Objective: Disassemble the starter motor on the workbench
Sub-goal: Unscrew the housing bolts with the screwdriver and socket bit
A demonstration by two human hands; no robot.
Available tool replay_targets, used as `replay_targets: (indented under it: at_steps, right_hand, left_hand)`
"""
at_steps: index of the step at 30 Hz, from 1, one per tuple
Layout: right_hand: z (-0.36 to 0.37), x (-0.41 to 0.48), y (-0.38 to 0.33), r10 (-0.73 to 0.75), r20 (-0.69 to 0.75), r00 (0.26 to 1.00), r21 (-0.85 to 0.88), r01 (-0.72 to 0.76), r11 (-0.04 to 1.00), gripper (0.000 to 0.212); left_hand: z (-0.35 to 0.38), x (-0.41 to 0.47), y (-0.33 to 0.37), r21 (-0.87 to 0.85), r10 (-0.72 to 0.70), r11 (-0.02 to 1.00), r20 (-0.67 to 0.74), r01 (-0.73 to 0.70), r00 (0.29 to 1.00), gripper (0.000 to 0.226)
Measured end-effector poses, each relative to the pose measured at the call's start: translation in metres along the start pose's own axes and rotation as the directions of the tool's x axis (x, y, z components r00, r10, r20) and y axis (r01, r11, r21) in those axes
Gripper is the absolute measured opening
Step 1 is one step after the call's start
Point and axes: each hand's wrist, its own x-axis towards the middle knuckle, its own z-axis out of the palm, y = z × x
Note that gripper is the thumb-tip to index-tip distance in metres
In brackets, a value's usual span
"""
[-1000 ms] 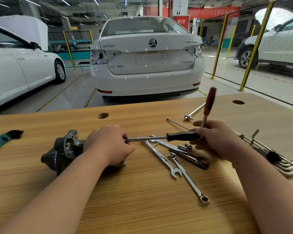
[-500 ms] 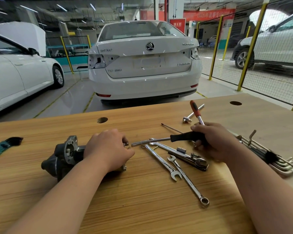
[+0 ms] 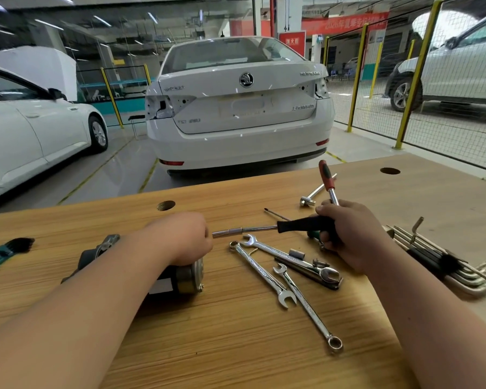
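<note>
Red tool (image 3: 326, 178) has tipped; right fingers (image 3: 327, 210) clench it, left hand (image 3: 185, 237) grips starter motor (image 3: 186, 276).

- The left hand (image 3: 185, 237), over the left half of the workbench (image 3: 236, 346), is bare; its broad, rounded back faces the camera, with smooth knuckles.
- The left forearm (image 3: 101, 299) is bare along its whole visible length, from the wrist to the near edge of the workbench. It is smooth and thick, and looks wider towards the camera.
- The right hand (image 3: 351, 234), over the right half of the workbench, is also bare. Its back, thumb and curved knuckle line show, and a short nail shows on one finger.
- The right forearm (image 3: 432, 318) is bare as well, smooth and full, and runs off past the workbench's near right corner.
</note>
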Motion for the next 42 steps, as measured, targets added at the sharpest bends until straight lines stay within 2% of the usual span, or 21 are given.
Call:
replay_targets:
  at_steps: [4, 7, 9, 10, 12, 13, 15, 19, 23, 28, 42]
  right_hand:
    - [0.004, -0.002, -0.001, -0.002, -0.003, 1.0, -0.004, 0.002, 1.0, 0.003]
    - [0.003, -0.003, -0.001, 0.004, -0.007, 1.0, -0.012, -0.004, 1.0, 0.004]
    - [0.001, -0.003, -0.001, 0.025, -0.007, 1.0, -0.011, -0.025, 1.0, 0.007]
    - [0.001, -0.003, -0.002, 0.041, -0.004, 0.999, -0.012, -0.042, 0.999, 0.01]
    - [0.002, -0.003, -0.001, 0.07, -0.001, 0.998, -0.013, -0.07, 0.997, 0.012]
    - [0.002, -0.003, -0.001, 0.081, 0.003, 0.997, -0.009, -0.081, 0.997, 0.011]
    - [0.004, -0.003, 0.0, 0.097, 0.012, 0.995, 0.003, -0.097, 0.995, 0.008]
    - [0.006, -0.003, 0.003, 0.159, 0.017, 0.987, 0.043, -0.16, 0.986, 0.007]
    - [0.006, -0.003, 0.002, 0.193, 0.022, 0.981, 0.05, -0.194, 0.98, 0.01]
    - [0.006, -0.002, 0.003, 0.189, 0.002, 0.982, -0.017, -0.189, 0.982, 0.009]
    - [0.009, -0.005, 0.006, 0.19, 0.042, 0.981, -0.056, -0.188, 0.981, 0.009]
  left_hand:
    - [-0.001, -0.001, -0.002, -0.02, 0.003, 1.0, -0.031, -0.004, 1.0, 0.02]
    - [0.001, 0.0, -0.003, -0.05, 0.015, 0.999, -0.076, -0.019, 0.997, 0.008]
    - [0.001, -0.001, -0.005, -0.105, 0.024, 0.994, -0.089, -0.034, 0.996, 0.011]
    - [0.001, -0.002, -0.008, -0.144, 0.027, 0.989, -0.07, -0.036, 0.997, 0.016]
    - [0.001, -0.005, -0.015, -0.183, 0.027, 0.983, 0.001, -0.026, 1.0, 0.041]
    - [0.003, -0.007, -0.018, -0.173, 0.025, 0.985, 0.029, -0.019, 0.999, 0.056]
    - [0.01, -0.011, -0.021, -0.095, 0.027, 0.995, 0.024, -0.025, 0.999, 0.067]
    - [0.027, -0.013, -0.022, 0.007, 0.038, 0.999, -0.15, -0.038, 0.988, 0.058]
    - [0.035, -0.013, -0.024, -0.006, 0.048, 0.999, -0.222, -0.05, 0.974, 0.052]
    - [0.037, -0.014, -0.025, -0.031, 0.047, 0.998, -0.242, -0.056, 0.969, 0.05]
    - [0.038, -0.012, -0.025, -0.03, 0.069, 0.996, -0.261, -0.079, 0.963, 0.052]
